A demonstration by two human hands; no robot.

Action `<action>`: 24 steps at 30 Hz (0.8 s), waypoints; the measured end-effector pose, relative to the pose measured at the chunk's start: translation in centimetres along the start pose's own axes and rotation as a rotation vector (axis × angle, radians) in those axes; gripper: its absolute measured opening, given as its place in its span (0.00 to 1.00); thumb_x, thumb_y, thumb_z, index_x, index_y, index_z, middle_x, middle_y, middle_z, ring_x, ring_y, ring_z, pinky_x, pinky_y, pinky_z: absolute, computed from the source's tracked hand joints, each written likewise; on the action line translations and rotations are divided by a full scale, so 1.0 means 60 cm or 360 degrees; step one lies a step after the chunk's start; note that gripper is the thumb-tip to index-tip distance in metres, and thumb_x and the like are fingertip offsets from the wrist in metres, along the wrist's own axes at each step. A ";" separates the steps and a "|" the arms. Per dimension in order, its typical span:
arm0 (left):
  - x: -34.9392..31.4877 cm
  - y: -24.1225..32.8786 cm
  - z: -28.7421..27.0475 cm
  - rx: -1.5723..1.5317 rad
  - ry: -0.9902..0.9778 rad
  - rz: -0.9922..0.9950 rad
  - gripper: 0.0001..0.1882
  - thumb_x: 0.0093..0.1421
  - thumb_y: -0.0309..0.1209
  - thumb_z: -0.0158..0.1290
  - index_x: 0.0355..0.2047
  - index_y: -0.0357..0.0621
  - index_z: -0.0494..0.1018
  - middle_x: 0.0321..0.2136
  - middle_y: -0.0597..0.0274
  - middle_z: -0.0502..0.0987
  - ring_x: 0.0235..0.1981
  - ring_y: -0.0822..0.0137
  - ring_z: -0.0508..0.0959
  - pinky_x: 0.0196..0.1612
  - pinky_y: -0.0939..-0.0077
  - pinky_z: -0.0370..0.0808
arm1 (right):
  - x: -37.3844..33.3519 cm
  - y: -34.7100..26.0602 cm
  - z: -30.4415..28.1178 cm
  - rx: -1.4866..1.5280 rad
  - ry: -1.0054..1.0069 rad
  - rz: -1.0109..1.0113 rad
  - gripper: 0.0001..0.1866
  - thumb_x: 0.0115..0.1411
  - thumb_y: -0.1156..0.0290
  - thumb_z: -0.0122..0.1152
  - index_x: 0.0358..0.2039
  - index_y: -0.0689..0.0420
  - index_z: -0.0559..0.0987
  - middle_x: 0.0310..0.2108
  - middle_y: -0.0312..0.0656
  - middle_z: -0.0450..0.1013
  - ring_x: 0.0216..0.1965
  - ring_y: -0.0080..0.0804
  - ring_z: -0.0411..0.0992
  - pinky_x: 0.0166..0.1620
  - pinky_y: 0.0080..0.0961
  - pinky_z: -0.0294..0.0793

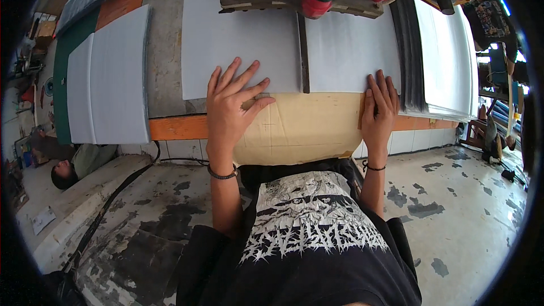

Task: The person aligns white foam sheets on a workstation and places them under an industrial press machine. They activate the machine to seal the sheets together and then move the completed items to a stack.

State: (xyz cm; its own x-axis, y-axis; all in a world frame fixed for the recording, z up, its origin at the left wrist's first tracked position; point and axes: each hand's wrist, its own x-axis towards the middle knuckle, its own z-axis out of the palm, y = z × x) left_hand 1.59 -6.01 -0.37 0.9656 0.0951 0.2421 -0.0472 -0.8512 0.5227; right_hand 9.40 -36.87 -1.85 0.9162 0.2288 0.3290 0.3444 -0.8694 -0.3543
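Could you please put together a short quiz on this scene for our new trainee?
1. Multiple choice: what colour is the front sheet, nearest the person?
A) green
B) tan
C) blue

2. True or false: the fingers of the left hand are spread apart.

3. Fill in the blank: the right hand rests near the right edge of a pale sheet, and round its wrist is a dark ____.

Key:
1. B, tan.
2. True.
3. Bracelet.
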 end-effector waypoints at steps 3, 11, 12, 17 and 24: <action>0.001 0.002 -0.001 0.0015 0.0000 0.0011 0.18 0.49 0.45 0.66 0.41 0.58 0.85 0.56 0.69 0.77 0.64 0.56 0.68 0.68 0.52 0.55 | 0.003 0.002 0.003 0.0022 0.0018 -0.0006 0.17 0.67 0.71 0.51 0.55 0.51 0.79 0.62 0.40 0.70 0.66 0.50 0.61 0.67 0.49 0.55; 0.002 -0.002 0.001 0.0022 0.0005 0.0022 0.17 0.50 0.45 0.65 0.41 0.60 0.85 0.55 0.71 0.78 0.63 0.57 0.68 0.68 0.51 0.55 | 0.009 -0.002 0.007 -0.0003 0.0036 0.0005 0.17 0.67 0.72 0.51 0.54 0.54 0.80 0.61 0.42 0.70 0.66 0.50 0.61 0.67 0.49 0.55; 0.001 -0.002 0.001 0.0013 0.0000 0.0015 0.17 0.50 0.45 0.65 0.41 0.60 0.85 0.55 0.71 0.78 0.63 0.57 0.68 0.68 0.52 0.55 | 0.011 -0.003 0.008 0.0002 0.0043 0.0006 0.17 0.67 0.72 0.51 0.54 0.54 0.79 0.61 0.42 0.70 0.66 0.50 0.61 0.67 0.49 0.55; 0.001 0.000 0.002 -0.0026 0.0045 0.0024 0.15 0.51 0.47 0.64 0.38 0.59 0.86 0.53 0.72 0.79 0.62 0.59 0.69 0.68 0.53 0.55 | 0.010 -0.005 0.008 0.0016 0.0057 0.0019 0.17 0.68 0.72 0.51 0.54 0.54 0.80 0.61 0.42 0.71 0.66 0.50 0.61 0.67 0.48 0.55; 0.001 -0.006 0.002 -0.0064 0.0029 0.0025 0.17 0.51 0.46 0.65 0.39 0.57 0.85 0.52 0.70 0.79 0.62 0.58 0.70 0.68 0.53 0.55 | 0.010 -0.004 0.012 0.0019 0.0102 0.0036 0.16 0.67 0.72 0.51 0.52 0.56 0.81 0.59 0.42 0.73 0.65 0.50 0.63 0.66 0.48 0.58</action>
State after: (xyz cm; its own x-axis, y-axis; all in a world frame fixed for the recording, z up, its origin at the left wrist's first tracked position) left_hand 1.69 -5.80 -0.65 0.9598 0.0917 0.2652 -0.0728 -0.8314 0.5509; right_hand 10.01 -36.17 -2.19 0.9089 0.1805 0.3760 0.3267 -0.8686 -0.3727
